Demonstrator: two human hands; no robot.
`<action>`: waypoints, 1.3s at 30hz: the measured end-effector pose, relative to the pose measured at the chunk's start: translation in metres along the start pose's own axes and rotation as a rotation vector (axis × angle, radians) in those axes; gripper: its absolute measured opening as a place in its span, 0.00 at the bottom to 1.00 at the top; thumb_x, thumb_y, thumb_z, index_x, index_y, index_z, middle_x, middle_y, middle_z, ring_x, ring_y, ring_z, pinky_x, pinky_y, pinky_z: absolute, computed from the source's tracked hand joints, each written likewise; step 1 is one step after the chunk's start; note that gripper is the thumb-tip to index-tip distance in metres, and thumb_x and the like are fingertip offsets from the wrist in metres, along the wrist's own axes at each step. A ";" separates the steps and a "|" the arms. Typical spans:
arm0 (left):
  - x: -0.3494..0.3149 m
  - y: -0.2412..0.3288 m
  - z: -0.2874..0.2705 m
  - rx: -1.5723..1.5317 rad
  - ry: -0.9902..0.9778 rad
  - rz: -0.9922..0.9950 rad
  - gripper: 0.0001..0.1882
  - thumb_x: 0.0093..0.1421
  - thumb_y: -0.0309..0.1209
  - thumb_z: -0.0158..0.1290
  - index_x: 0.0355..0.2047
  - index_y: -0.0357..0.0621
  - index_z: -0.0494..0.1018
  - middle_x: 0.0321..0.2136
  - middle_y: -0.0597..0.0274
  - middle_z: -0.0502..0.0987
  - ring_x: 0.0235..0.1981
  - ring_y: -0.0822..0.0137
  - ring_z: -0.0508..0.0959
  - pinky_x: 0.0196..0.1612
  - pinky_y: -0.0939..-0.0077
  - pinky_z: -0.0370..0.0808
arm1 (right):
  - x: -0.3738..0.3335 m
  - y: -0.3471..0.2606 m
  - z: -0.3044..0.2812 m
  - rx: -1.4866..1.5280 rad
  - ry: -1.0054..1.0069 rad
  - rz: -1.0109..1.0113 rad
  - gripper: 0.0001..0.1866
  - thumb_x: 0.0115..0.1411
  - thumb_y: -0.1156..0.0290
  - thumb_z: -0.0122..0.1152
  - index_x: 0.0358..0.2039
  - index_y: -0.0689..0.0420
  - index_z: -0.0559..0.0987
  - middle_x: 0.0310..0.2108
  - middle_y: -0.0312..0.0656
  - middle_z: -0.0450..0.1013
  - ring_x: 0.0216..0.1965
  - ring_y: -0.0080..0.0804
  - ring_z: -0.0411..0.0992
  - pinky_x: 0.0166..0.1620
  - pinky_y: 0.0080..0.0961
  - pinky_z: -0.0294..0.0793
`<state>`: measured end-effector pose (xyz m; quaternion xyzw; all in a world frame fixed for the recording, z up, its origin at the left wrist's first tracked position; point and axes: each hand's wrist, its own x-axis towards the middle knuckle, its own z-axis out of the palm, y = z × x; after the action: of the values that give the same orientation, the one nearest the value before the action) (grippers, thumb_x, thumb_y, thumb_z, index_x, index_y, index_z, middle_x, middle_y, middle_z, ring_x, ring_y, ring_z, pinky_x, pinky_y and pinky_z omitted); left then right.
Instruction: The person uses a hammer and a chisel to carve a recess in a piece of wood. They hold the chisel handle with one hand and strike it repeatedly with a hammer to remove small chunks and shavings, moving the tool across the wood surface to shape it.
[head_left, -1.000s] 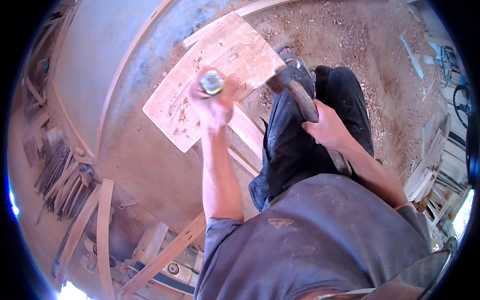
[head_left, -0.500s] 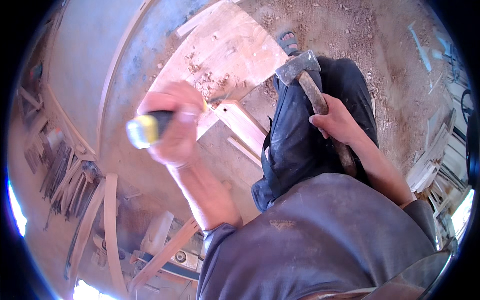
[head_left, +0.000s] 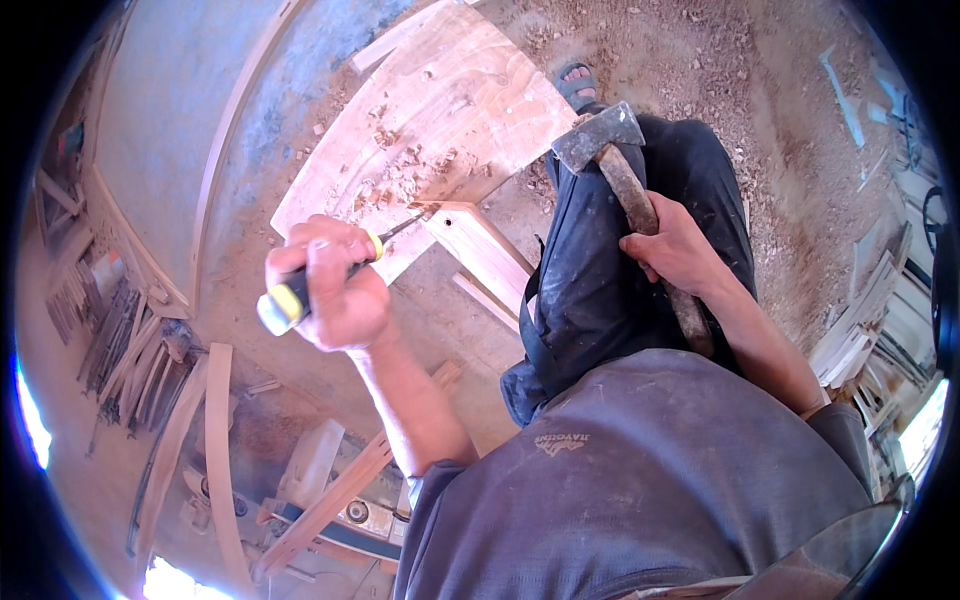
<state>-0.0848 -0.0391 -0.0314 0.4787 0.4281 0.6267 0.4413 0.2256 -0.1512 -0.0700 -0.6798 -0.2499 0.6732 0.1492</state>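
My left hand (head_left: 345,300) is wrapped round the black and yellow handle of a chisel (head_left: 285,300). The thin blade points right, and its tip is at the end of a pale wooden bar (head_left: 485,245) with a small dark hole; I cannot tell how deep the tip sits. That end of the bar rests by the edge of a broad wooden board (head_left: 490,100) strewn with shavings (head_left: 400,170). In my right hand (head_left: 680,245), closed round the wooden handle, is a hammer (head_left: 597,138). Its heavy grey steel head lies over my knee in dark trousers.
A thin wooden strip (head_left: 487,303) lies beside the bar. Curved wooden pieces (head_left: 219,450) and a pile of offcuts (head_left: 130,350) are on the left. More scrap wood (head_left: 850,330) lies at the right. My sandalled foot (head_left: 575,82) is beside the board on the dusty ground.
My left hand, blurred before, is now sharp and slightly lower, and the chisel's blade shows plainly. The right hand and the hammer have hardly moved.
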 end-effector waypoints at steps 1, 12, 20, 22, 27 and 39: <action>-0.002 -0.007 -0.003 0.069 -0.053 0.068 0.05 0.60 0.19 0.49 0.29 0.41 0.68 0.16 0.54 0.71 0.16 0.64 0.71 0.21 0.71 0.71 | 0.000 0.001 0.000 0.000 0.003 -0.003 0.17 0.57 0.77 0.62 0.46 0.67 0.72 0.22 0.38 0.69 0.18 0.25 0.70 0.22 0.27 0.69; -0.024 -0.032 0.008 0.175 0.006 0.082 0.07 0.56 0.17 0.51 0.28 0.41 0.65 0.16 0.54 0.72 0.18 0.68 0.70 0.26 0.72 0.70 | -0.024 -0.017 0.012 -0.353 0.299 -0.774 0.20 0.58 0.75 0.65 0.49 0.64 0.72 0.24 0.49 0.74 0.24 0.41 0.78 0.29 0.33 0.74; -0.039 -0.049 -0.010 0.287 -0.122 0.213 0.34 0.64 0.62 0.56 0.29 0.38 0.71 0.33 0.63 0.70 0.31 0.65 0.72 0.31 0.68 0.71 | -0.061 -0.128 0.052 -1.042 0.074 -1.038 0.18 0.53 0.73 0.67 0.41 0.58 0.70 0.24 0.45 0.76 0.24 0.48 0.78 0.27 0.42 0.74; -0.033 -0.048 -0.013 0.220 -0.146 0.214 0.20 0.64 0.45 0.57 0.28 0.41 0.70 0.29 0.66 0.68 0.32 0.66 0.71 0.34 0.68 0.70 | -0.068 -0.134 0.055 -1.054 0.060 -1.099 0.16 0.55 0.71 0.65 0.41 0.58 0.69 0.23 0.45 0.77 0.25 0.49 0.79 0.27 0.43 0.75; -0.031 -0.036 -0.004 0.216 -0.155 0.168 0.10 0.61 0.21 0.59 0.27 0.43 0.68 0.27 0.64 0.71 0.27 0.69 0.70 0.35 0.68 0.71 | -0.083 -0.131 0.063 -0.991 0.093 -1.066 0.15 0.57 0.71 0.63 0.42 0.58 0.70 0.22 0.45 0.77 0.25 0.50 0.79 0.27 0.45 0.74; -0.028 0.062 0.022 -0.050 -0.117 0.160 0.06 0.59 0.16 0.54 0.29 0.41 0.71 0.17 0.61 0.70 0.17 0.71 0.67 0.21 0.75 0.66 | -0.052 -0.013 0.021 -0.422 0.155 -0.410 0.14 0.57 0.73 0.64 0.41 0.63 0.71 0.25 0.50 0.76 0.23 0.44 0.77 0.27 0.39 0.74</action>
<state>-0.0675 -0.0789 0.0253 0.5360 0.3461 0.6414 0.4261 0.2051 -0.1717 -0.0204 -0.6807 -0.5041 0.5082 0.1560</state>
